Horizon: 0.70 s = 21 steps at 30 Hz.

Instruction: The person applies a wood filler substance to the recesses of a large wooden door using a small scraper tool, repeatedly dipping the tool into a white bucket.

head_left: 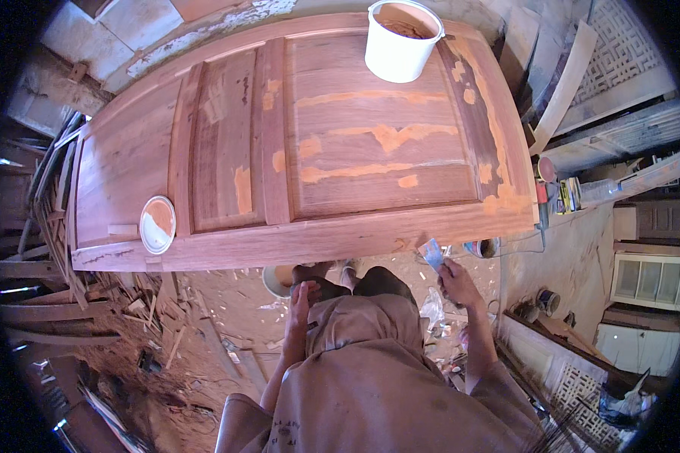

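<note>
A reddish wooden panel door (128, 158) lies flat in front of me, patched with several orange filler streaks (389, 136). My right hand (455, 281) is below the door's near edge and grips a small flat scraper blade (433, 253) whose tip is smeared with filler. Nothing is in my left hand (301, 302); it hangs with straight fingers against my brown clothing. A white bucket (397, 53) with brown filler inside stands on the door's far end. A round white lid (157, 224) with an orange smear rests on the door's near left corner.
Wood scraps and slats (68, 302) pile up on the left floor, with shavings and dust underfoot. Boards and a lattice panel (619, 53) lean at the right. Small cans (544, 300) and a round tin (485, 248) sit on the floor to my right.
</note>
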Tool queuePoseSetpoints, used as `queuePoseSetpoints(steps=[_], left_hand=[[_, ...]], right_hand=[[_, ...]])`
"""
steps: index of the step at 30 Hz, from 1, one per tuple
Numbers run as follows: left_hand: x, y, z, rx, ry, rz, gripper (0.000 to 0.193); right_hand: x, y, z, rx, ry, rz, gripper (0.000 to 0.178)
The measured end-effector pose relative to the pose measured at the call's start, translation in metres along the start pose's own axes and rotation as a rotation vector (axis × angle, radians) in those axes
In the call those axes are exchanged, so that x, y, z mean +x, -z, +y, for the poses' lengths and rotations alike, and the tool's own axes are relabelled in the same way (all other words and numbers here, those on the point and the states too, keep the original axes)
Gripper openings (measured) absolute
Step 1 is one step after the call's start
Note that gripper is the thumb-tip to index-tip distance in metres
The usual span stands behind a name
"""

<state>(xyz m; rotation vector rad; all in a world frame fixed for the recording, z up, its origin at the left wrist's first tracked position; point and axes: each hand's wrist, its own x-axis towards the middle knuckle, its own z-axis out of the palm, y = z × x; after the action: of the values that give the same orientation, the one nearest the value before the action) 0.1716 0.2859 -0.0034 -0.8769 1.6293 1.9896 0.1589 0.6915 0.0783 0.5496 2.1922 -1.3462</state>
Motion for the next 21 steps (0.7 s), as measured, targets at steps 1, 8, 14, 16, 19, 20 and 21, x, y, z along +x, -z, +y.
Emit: queuePoseSetpoints(steps=[1,8,14,16,19,20,21], left_hand=[[0.003,0.002,-0.004,-0.004,0.000,0.004,0.041],[0.006,-0.001,-0.002,0.032,-0.070,-0.101,0.041],[0.003,0.014,-0.009,-0.010,-0.050,-0.067,0.041],[0.001,0.016,-0.010,-0.023,-0.031,-0.050,0.042],[0.000,0.021,-0.012,-0.045,-0.034,0.019,0.042],[0.001,0.029,-0.014,-0.107,0.002,0.036,0.042],[0.003,0.037,-0.017,-0.170,0.038,0.052,0.041]], right_hand=[[0.010,0.007,0.002,-0.328,0.055,0.041,0.021],[0.052,0.052,-0.032,-0.920,0.261,0.044,0.037],[0.074,0.015,-0.062,-0.970,0.332,-0.044,0.035],[0.076,-0.005,-0.068,-0.913,0.421,-0.058,0.035],[0.078,-0.038,-0.067,-0.969,0.445,-0.135,0.036],[0.076,-0.050,-0.071,-0.929,0.462,-0.100,0.038],[0.074,-0.057,-0.075,-0.925,0.475,-0.107,0.038]])
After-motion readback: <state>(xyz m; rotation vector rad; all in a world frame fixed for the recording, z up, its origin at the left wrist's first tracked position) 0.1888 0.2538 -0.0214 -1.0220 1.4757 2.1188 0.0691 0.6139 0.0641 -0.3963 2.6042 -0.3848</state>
